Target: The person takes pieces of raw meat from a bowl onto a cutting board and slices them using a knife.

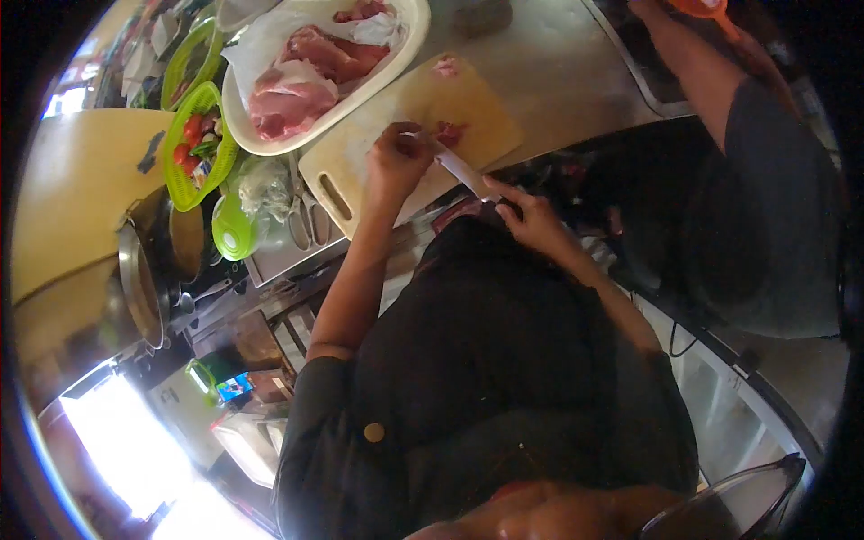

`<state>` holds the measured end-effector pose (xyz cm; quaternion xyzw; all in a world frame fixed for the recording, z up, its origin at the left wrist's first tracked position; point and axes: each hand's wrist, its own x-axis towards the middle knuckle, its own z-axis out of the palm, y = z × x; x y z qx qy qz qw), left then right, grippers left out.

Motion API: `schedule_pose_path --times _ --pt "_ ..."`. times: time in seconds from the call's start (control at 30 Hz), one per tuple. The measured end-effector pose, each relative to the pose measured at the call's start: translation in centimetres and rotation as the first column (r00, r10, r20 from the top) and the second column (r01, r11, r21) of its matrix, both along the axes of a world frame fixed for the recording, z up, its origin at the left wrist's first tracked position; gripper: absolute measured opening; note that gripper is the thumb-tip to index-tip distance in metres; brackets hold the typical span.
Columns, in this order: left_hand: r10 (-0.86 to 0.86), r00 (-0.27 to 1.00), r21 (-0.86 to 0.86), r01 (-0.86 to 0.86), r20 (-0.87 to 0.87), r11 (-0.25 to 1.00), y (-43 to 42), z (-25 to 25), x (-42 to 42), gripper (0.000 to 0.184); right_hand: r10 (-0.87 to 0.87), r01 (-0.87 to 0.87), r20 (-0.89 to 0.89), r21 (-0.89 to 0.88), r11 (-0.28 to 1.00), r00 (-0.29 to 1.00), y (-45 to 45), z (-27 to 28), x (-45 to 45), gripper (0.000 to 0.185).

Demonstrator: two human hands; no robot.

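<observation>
My right hand (537, 223) is closed around the near end of a knife (462, 173) with a pale blade, held at a slant over the cutting board's front edge. Close to the knife's far end, my left hand (396, 160) has its fingers curled together above the board; what they pinch, if anything, is too small to make out. On the yellowish cutting board (360, 135) a small piece of red meat (451, 134) lies just beyond the blade. Another small pale-pink piece (445, 67) lies farther back on the board.
A white tub (416, 36) with large raw meat pieces (306, 85) stands behind the board at left. Left of it are a green basket (185, 200) of tomatoes and other vegetables, a plastic bag (264, 186), scissors (306, 220) and a green-lidded container (232, 227). Another person's arm (702, 72) reaches in at right.
</observation>
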<state>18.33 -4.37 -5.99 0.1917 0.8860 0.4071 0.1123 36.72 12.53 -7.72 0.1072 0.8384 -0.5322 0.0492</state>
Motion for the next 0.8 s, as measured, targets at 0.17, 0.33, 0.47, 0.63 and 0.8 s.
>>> schedule_pose_path --times 0.17,0.33,0.47,0.63,0.8 --pt "0.033 0.964 0.612 -0.195 0.266 0.767 -1.1 2.0 -0.2 0.024 0.020 -0.021 0.008 0.053 0.998 1.000 0.7 0.2 -0.1 0.047" --pt "0.038 0.983 0.201 -0.075 0.179 0.977 -4.9 0.9 0.7 0.019 -0.031 0.037 -0.093 0.068 0.997 0.995 1.6 0.9 1.5 0.048" --pt "0.248 0.957 0.145 -0.228 -0.147 0.963 -5.5 1.3 1.9 0.012 0.032 -0.028 -0.056 0.067 0.997 0.998 0.8 3.1 2.9 0.049" --pt "-0.052 0.906 0.035 0.074 -0.421 0.997 -6.5 -0.6 1.0 0.008 0.125 -0.112 -0.149 0.087 0.990 0.981 -0.4 2.7 2.6 0.051" --pt "-0.028 0.934 0.040 0.045 -0.355 0.998 -6.7 -0.8 1.3 0.008 0.157 -0.151 -0.012 0.209 0.966 0.988 -0.7 2.0 2.6 0.052"
